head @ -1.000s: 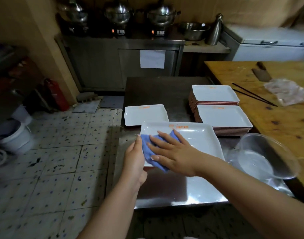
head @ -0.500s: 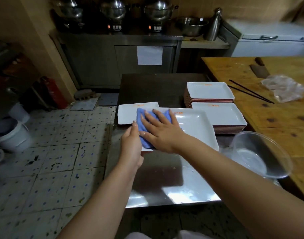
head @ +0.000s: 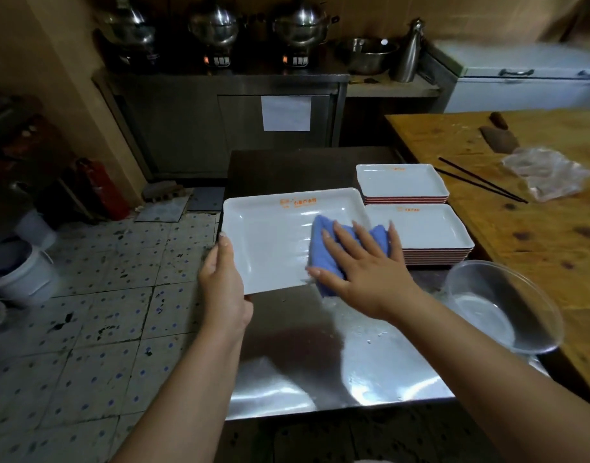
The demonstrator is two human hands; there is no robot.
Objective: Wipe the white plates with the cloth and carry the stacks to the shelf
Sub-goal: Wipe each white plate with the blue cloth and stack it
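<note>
Plate (head: 270,238): a white square one with orange writing near its far edge. It is over the near left part of the steel table (head: 287,345), and its right side covers a bit of the near stack (head: 427,235).

The left hand (head: 221,279) holds the plate by its left edge. The thumb lies along the rim. I cannot tell where the other fingers are, as they are under the plate.

The right hand (head: 360,269) lies flat on a blue cloth (head: 327,259). Its fingers are straight and spread apart, pressing the cloth down on the right side of the plate. Part of the cloth sticks out past the plate's near edge.

Two stacks of white plates with red sides sit on the table to the right. The near stack is just beside the hands. The far stack (head: 402,183) is right behind it.

A clear bowl (head: 501,305) sits at the right edge of the table, near the right arm.

A wood table (head: 521,245) stands to the right. Black chopsticks (head: 481,180), a plastic bag (head: 547,177) and a cleaver (head: 499,137) lie on it.

Three shiny pots (head: 216,26) sit on a counter at the back. A white bucket (head: 23,272) stands on the tile floor to the left.
</note>
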